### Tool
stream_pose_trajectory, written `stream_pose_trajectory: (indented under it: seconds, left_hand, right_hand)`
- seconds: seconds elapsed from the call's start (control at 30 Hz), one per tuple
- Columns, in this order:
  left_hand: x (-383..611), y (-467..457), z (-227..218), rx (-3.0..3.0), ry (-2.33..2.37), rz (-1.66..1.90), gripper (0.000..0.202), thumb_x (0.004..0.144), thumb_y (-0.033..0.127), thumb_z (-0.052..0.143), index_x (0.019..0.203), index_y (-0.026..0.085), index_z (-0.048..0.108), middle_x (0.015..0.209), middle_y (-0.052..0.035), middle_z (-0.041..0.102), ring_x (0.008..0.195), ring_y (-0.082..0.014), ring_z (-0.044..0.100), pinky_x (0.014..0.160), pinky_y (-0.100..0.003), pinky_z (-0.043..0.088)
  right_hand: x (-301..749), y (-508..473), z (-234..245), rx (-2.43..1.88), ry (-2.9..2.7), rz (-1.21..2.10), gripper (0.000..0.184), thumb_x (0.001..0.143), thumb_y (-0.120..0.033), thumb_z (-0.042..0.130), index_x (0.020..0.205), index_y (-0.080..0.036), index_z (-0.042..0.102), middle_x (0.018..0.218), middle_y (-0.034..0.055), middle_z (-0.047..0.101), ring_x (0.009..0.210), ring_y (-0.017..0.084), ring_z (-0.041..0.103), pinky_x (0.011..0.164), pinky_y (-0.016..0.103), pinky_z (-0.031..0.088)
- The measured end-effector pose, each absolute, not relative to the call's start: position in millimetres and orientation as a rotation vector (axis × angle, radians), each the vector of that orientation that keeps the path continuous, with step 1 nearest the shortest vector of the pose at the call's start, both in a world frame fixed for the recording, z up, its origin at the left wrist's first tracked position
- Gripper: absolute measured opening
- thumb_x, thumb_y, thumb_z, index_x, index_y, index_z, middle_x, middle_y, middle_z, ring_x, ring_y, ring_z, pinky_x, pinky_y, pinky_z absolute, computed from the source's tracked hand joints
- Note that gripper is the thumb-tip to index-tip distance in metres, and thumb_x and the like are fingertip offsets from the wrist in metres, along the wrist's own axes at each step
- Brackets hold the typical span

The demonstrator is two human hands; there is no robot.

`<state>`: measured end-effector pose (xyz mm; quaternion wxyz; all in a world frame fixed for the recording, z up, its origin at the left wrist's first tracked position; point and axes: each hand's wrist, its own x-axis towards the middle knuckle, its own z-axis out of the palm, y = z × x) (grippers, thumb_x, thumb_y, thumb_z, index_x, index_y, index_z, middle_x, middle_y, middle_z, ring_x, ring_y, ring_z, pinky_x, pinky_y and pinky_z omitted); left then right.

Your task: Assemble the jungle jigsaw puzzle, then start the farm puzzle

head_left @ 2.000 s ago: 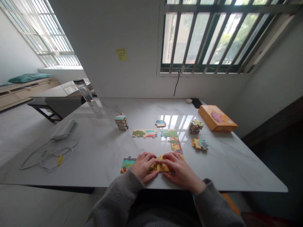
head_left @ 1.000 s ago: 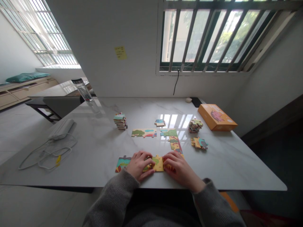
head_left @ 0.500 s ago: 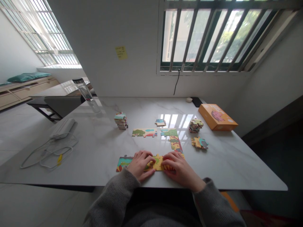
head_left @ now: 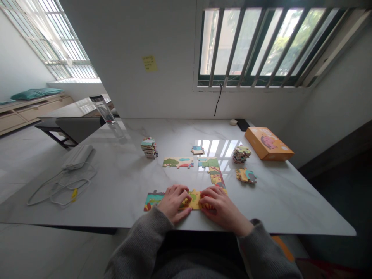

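A row of joined jigsaw pieces [head_left: 194, 199] lies along the near edge of the white marble table [head_left: 122, 186]. My left hand [head_left: 173, 202] rests on the row's left-middle part with bent fingers pressing a piece. My right hand [head_left: 221, 207] covers the row's right end the same way, fingertips close to the left hand's. The row's blue-green left end [head_left: 151, 200] sticks out uncovered. A column of joined pieces [head_left: 215, 174] runs away from my right hand toward the table's middle.
A short joined strip [head_left: 178, 162] and a single piece [head_left: 198, 150] lie mid-table. Piece stacks stand at the left [head_left: 149, 147] and right [head_left: 241, 154], with a small cluster [head_left: 245, 175] nearby. An orange box [head_left: 268, 144], a clear bottle [head_left: 106, 112] and a white device with cable [head_left: 77, 157] sit further out.
Both hands stayed on the near row; two seconds ago they touched over it, then drew slightly apart, showing the yellow middle piece. The view shifted a little.
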<state>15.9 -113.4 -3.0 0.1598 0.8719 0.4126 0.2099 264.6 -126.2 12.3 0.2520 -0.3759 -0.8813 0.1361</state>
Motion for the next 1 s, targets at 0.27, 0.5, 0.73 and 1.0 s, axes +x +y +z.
stream_pose_trajectory:
  seconds: [0.27,0.5,0.73,1.0]
  left_hand:
    - [1.2,-118.0,0.6,2.520,1.265,0.596,0.017,0.086,0.028,0.058,0.102,0.024,0.063,0.116,-0.0064,0.062,0.109,-0.0265,0.052,0.095,-0.043,0.040]
    - [5.0,-119.0,-0.3,2.530,1.222,0.591,0.024,0.082,0.029,0.062,0.105,0.025,0.063,0.124,-0.0056,0.061,0.114,-0.0279,0.051,0.098,-0.044,0.039]
    - [5.7,-116.6,0.6,2.565,1.187,0.535,0.025,0.085,0.030,0.061,0.110,0.026,0.063,0.130,-0.0039,0.061,0.118,-0.0279,0.049,0.102,-0.045,0.038]
    - [5.7,-116.8,-2.7,2.557,1.199,0.530,0.024,0.086,0.031,0.062,0.110,0.026,0.063,0.130,-0.0043,0.061,0.118,-0.0277,0.049,0.102,-0.046,0.038]
  right_hand:
    - [264.5,-126.7,12.5,-1.032,-2.398,0.380,0.008,0.091,-0.020,0.063,0.096,-0.025,0.065,0.109,0.0032,0.068,0.106,0.022,0.055,0.099,0.041,0.043]
    - [264.2,-126.5,13.6,-1.023,-2.416,0.392,0.009,0.091,-0.020,0.062,0.097,-0.026,0.066,0.110,0.0036,0.068,0.107,0.023,0.055,0.100,0.044,0.044]
    - [265.7,-127.5,13.0,-1.009,-2.342,0.404,0.009,0.091,-0.018,0.061,0.094,-0.025,0.065,0.108,0.0048,0.067,0.107,0.022,0.055,0.099,0.043,0.046]
    - [268.8,-132.2,13.9,-1.101,-2.308,0.381,0.011,0.094,-0.019,0.056,0.091,-0.023,0.066,0.100,0.0065,0.065,0.099,0.024,0.054,0.091,0.044,0.047]
